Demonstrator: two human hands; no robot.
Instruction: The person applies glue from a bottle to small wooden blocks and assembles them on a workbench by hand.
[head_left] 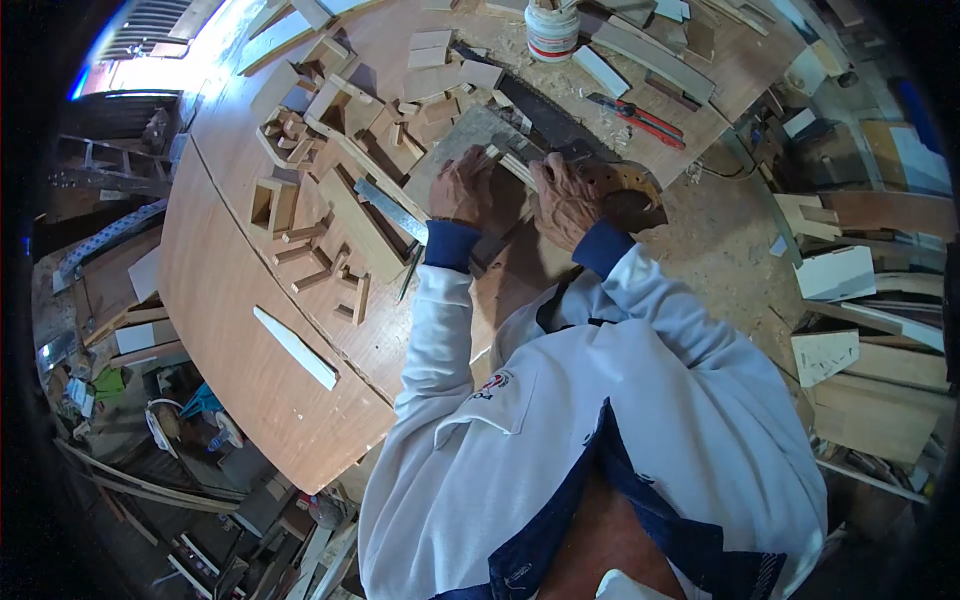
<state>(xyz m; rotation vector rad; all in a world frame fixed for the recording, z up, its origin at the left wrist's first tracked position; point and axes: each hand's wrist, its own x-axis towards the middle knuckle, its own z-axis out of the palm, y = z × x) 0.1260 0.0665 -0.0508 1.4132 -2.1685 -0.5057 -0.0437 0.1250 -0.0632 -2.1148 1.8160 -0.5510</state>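
Note:
A short pale wooden strip lies between my two hands, over a grey flat board. My left hand is closed at its left end, the fingers bent and partly hidden. My right hand grips the other end with curled fingers. Just beyond the right hand rests a handsaw, its dark blade running up and left and its orange-brown handle near my right wrist. A metal ruler and a dark pencil lie left of my left wrist.
Small wooden frames and blocks crowd the left of the table. A white tub stands at the back, near a red utility knife. A pointed white piece lies front left. Stacked boards are at right.

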